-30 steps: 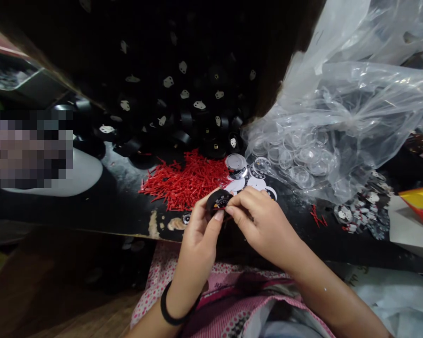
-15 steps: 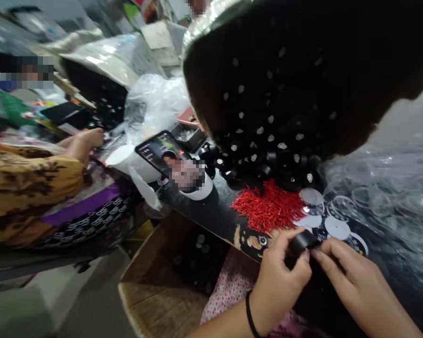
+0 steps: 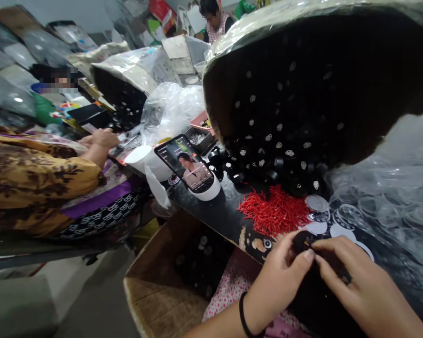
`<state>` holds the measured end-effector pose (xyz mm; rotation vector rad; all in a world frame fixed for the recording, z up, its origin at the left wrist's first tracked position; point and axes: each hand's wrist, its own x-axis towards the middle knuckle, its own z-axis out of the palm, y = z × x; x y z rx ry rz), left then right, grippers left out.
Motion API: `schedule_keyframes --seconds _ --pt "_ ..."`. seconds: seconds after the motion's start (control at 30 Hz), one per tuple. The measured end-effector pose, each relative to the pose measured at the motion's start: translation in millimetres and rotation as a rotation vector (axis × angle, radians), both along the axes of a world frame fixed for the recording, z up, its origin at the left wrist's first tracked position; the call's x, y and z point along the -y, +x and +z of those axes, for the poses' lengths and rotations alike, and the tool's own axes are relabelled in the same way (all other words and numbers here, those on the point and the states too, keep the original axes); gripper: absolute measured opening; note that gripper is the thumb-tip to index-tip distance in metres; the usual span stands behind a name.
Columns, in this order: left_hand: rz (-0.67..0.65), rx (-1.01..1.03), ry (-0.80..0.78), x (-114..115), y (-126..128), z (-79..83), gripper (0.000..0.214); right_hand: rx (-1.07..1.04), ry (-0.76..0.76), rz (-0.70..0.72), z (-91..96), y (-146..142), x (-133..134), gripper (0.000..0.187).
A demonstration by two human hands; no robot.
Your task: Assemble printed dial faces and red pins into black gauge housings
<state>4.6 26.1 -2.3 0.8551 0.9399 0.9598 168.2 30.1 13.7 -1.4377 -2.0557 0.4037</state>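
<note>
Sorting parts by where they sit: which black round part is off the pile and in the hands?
The black round part pinched between left hand and right hand; the others lie heaped in the big bag.

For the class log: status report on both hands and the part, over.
Left hand and right hand both pinch the small black round part. Red pin pile sits just beyond. White discs beside it; nothing blocking.

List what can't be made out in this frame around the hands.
Head view only:
- Small black round part: mostly covered by the left hand and right hand; its face is unreadable.
- Right hand: wrist cut off by the frame edge.
- Cardboard box: contents too dark.
- Red pins: too small to tell apart.
</note>
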Motion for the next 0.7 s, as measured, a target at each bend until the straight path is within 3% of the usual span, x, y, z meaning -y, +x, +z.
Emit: schedule_keyframes --seconds 0.13,0.3,0.37,0.47,0.57,0.63,0.7 --pt "0.002 0.002 0.06 -1 4 1.1 0.039 0.077 0.072 0.063 -5.3 0 -5 0.017" --pt "0.069 0.209 -0.175 6 18 -1.4 0.04 0.075 -0.01 -0.06 2.6 -10 -3 0.013" --pt "0.143 0.099 -0.186 12 19 0.5 0.04 0.037 -0.155 -0.126 14.6 -15 0 0.011" --pt "0.187 -0.292 -0.093 11 10 -5.6 0.041 -0.082 -0.352 -0.134 22.6 -11 -3 0.008" --pt "0.144 -0.351 -0.175 1 3 -21.6 0.044 -0.181 -0.422 -0.074 19.3 20 -10 0.009" --pt "0.126 -0.23 -0.247 -2 4 -28.0 0.049 -0.063 -0.379 -0.251 18.1 51 -14 0.016" --pt "0.135 -0.101 -0.27 -3 8 -29.4 0.048 0.195 -0.303 -0.551 16.4 80 -21 0.022"
